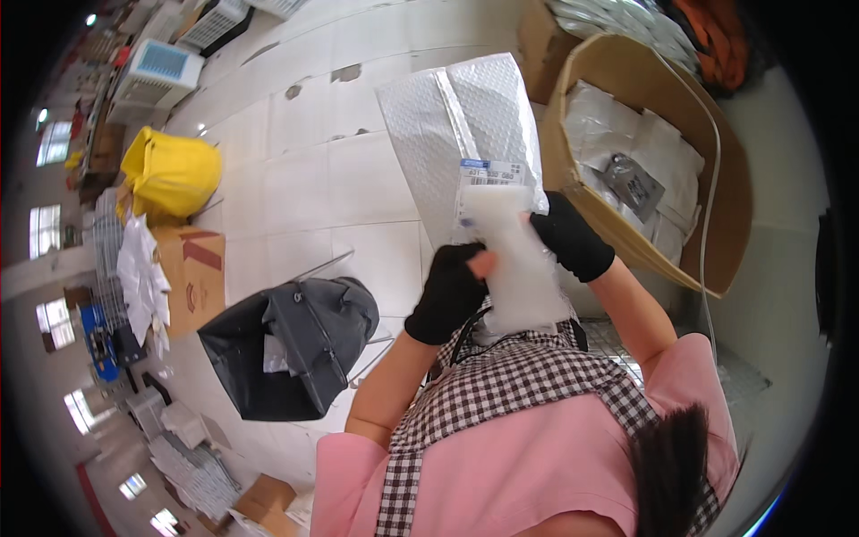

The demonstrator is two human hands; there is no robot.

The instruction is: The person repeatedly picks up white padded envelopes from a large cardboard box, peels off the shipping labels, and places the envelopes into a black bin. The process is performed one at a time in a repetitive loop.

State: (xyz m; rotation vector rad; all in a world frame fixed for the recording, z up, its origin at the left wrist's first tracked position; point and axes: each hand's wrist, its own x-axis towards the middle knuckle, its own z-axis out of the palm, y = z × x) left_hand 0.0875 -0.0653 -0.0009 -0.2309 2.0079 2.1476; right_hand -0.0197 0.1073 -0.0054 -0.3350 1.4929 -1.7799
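A white translucent packet (514, 268), perhaps foam-wrapped, is held upright in front of my apron. My left hand (446, 294), in a black fingerless glove, is closed on its left edge. On the upper right edge, my gloved right hand (570, 236) grips the same packet. Behind its top shows a clear bag with a printed label (494, 174), partly covered by the packet. Farther out lies a silver bubble-wrap bag (483, 103), its near end hidden by the label and packet. What the packet contains cannot be made out.
A large cardboard box (729, 215) at the right holds white packets and a grey pouch (633, 185). To my left stands an open dark grey bag (295, 345) on a metal frame. Beyond are a yellow bag (174, 170) and a brown carton (199, 277).
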